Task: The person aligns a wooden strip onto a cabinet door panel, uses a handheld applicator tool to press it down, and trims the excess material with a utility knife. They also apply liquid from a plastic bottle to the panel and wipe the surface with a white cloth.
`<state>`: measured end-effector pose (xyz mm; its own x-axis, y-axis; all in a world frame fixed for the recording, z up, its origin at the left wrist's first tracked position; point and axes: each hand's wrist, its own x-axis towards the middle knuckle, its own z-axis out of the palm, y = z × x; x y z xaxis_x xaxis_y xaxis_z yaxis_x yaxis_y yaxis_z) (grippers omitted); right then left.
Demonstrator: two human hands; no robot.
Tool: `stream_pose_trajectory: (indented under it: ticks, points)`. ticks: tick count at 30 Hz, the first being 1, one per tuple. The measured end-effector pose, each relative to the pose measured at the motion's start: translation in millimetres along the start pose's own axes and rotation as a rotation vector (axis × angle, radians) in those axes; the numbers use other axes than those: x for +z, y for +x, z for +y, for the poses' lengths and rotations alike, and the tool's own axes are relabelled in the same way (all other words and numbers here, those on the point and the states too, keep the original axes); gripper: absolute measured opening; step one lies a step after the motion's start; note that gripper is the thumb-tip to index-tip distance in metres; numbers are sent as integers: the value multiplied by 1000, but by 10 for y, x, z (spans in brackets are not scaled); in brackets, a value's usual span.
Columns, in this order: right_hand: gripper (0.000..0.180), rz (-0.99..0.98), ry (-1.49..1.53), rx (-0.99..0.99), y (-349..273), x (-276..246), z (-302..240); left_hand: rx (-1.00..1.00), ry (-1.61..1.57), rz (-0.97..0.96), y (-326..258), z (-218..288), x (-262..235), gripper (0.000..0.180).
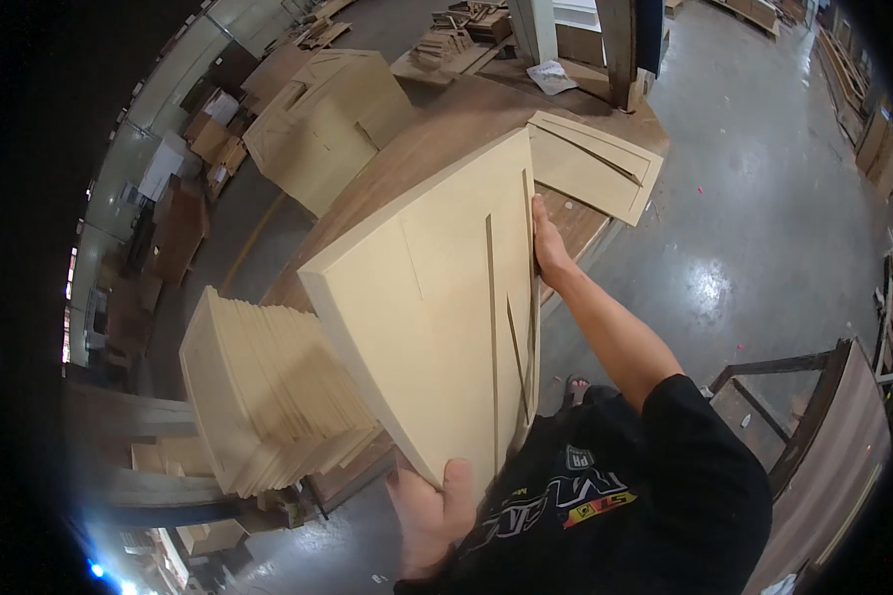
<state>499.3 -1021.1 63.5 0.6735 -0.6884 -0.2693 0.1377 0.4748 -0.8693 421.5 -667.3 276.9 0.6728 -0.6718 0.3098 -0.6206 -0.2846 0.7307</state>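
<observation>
A large cream-coloured board [427, 268] with a raised edge is tilted up in front of my body. Several long narrow dark lines run down its face; whether they are grooves or thin strips I cannot tell. My left hand [437, 511] grips the board's near edge, its thumb lying over the face. At the far right edge, my right hand [551, 243] is pressed around the side, fingers partly hidden behind it. Just beyond the board, a smaller cream panel [595, 164] with a dark slit lies on the brown worktable [456, 124].
A leaning stack of cream panels [268, 387] stands at the left, close to the board. Another cream stack [327, 124] sits farther back. Posts [620, 50] rise at the table's far end. A dark-framed wooden piece [833, 446] stands at the lower right.
</observation>
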Motion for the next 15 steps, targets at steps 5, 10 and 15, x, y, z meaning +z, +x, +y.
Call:
stream_pose_trajectory:
  ticks: [5, 10, 15]
  points:
    - [92, -15, -15, 47, 108, 95, 147, -153, -46, -27, -34, 7, -12, 51]
    - [93, -6, -21, 56, 126, 194, 218, -101, 27, 62, -29, 9, 4, 52]
    - [95, -37, -5, 47, 121, 234, 214, -178, -10, 28, 10, 65, -1, 51]
